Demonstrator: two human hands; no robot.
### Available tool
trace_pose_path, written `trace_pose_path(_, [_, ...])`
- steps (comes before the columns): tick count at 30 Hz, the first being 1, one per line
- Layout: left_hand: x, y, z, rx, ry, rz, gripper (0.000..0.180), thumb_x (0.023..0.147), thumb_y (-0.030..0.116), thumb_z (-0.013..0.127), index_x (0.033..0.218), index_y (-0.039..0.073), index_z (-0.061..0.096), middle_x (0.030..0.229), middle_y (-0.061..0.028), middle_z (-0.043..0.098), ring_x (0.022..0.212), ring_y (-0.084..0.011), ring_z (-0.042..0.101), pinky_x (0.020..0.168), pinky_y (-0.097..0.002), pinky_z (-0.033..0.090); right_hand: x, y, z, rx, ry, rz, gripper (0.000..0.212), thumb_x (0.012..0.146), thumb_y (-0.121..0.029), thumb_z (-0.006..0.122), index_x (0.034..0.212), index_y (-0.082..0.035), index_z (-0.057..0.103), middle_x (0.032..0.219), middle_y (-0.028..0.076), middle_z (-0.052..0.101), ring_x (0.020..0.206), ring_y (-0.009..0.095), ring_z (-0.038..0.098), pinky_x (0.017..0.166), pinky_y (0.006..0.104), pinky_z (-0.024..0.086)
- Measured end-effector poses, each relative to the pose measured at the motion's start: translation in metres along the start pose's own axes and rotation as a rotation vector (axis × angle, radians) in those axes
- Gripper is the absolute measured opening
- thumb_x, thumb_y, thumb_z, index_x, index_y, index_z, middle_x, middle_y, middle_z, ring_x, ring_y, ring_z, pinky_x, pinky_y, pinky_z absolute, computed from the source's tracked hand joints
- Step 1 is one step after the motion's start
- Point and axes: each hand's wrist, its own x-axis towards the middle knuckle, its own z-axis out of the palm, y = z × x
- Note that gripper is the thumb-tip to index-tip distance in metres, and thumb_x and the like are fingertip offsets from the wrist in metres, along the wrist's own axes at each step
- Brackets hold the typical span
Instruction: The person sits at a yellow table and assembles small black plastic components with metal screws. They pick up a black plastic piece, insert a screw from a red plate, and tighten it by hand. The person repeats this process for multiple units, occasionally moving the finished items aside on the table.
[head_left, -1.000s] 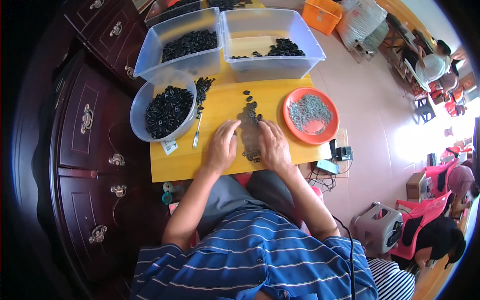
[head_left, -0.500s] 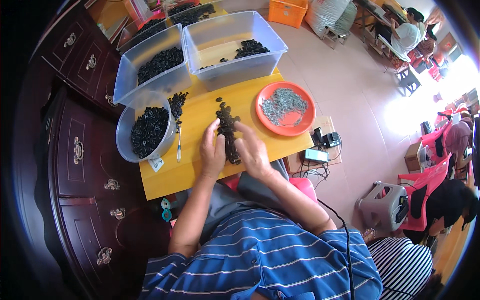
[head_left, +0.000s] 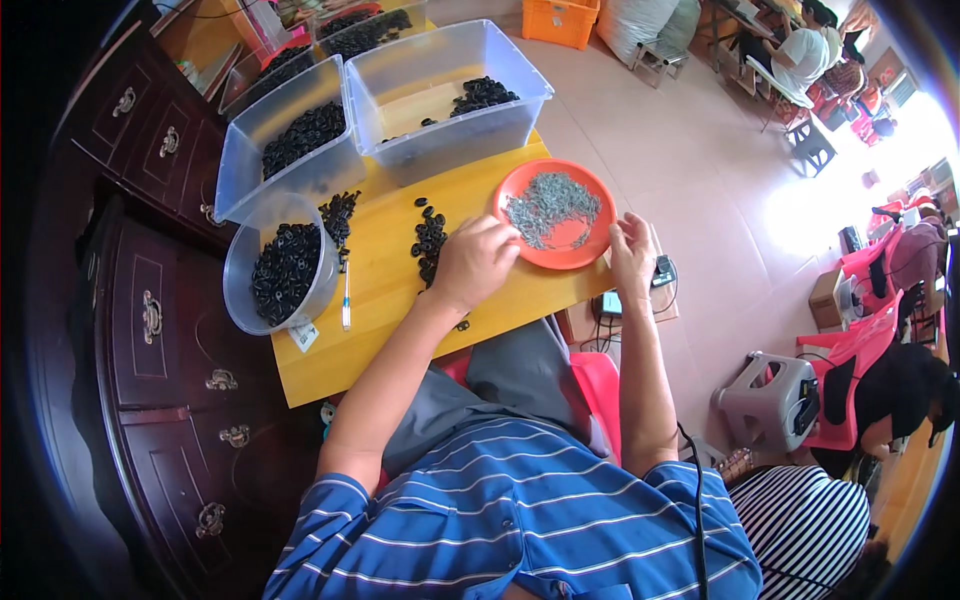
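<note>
An orange-red plate (head_left: 578,262) bears a heap of small silvery metal pieces (head_left: 552,208) and lies at the table's right side. My left hand (head_left: 478,262) has its fingers curled at the plate's left rim. On the opposite rim, my right hand (head_left: 632,258) grips the plate between thumb and fingers. A cluster of small black oval pieces (head_left: 430,240) is on the table just left of my left hand, which partly hides it.
A round clear tub (head_left: 288,275) of black pieces stands left, beside a pen (head_left: 346,305) and loose black pieces (head_left: 338,220). Behind are two clear bins (head_left: 455,140) (head_left: 285,185) with more. Dark drawers (head_left: 150,310) border the left; a cable and adapter (head_left: 608,305) lie right.
Both hands have left the black pieces and moved right to opposite sides of the orange-red plate. My head view has shifted slightly; the plate keeps its place on the table.
</note>
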Motion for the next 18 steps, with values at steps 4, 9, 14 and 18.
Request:
trace_pose_path(4, [0.016, -0.006, 0.024, 0.022, -0.136, 0.052, 0.008, 0.084, 0.011, 0.071, 0.091, 0.006, 0.072, 0.091, -0.0117, 0.069, 0.090, -0.0324, 0.066, 0.083, -0.0434, 0.054, -0.008, 0.000, 0.009, -0.015, -0.028, 0.089, 0.036, 0.095, -0.022, 0.064, 0.128, -0.007, 0.062, 0.097, 0.015, 0.075, 0.092, 0.028, 0.073, 0.086, 0.0415, 0.056])
trace_pose_path(9, [0.028, 0.000, 0.043, 0.068, -0.233, 0.087, 0.010, 0.083, 0.014, 0.073, 0.089, 0.007, 0.072, 0.089, -0.0121, 0.068, 0.092, -0.0318, 0.067, 0.084, -0.0441, 0.053, -0.019, -0.004, 0.010, -0.108, -0.004, -0.055, 0.036, 0.093, -0.020, 0.064, 0.127, -0.005, 0.063, 0.099, 0.016, 0.074, 0.091, 0.030, 0.072, 0.083, 0.0427, 0.055])
trace_pose_path(14, [0.033, 0.006, 0.062, 0.060, -0.281, 0.112, 0.010, 0.082, 0.017, 0.074, 0.085, 0.008, 0.071, 0.086, -0.0116, 0.067, 0.090, -0.0318, 0.067, 0.083, -0.0452, 0.053, -0.032, -0.007, 0.013, -0.172, -0.030, -0.157, 0.037, 0.090, -0.016, 0.066, 0.125, -0.004, 0.065, 0.101, 0.015, 0.070, 0.095, 0.031, 0.068, 0.086, 0.0427, 0.053])
trace_pose_path(18, [0.028, -0.001, 0.069, 0.059, -0.294, 0.132, 0.011, 0.082, 0.018, 0.074, 0.084, 0.008, 0.070, 0.084, -0.0106, 0.067, 0.087, -0.0325, 0.066, 0.081, -0.0460, 0.053, -0.039, -0.017, 0.014, -0.193, -0.036, -0.204, 0.038, 0.090, -0.015, 0.065, 0.126, -0.004, 0.064, 0.102, 0.016, 0.067, 0.097, 0.033, 0.065, 0.089, 0.0439, 0.051])
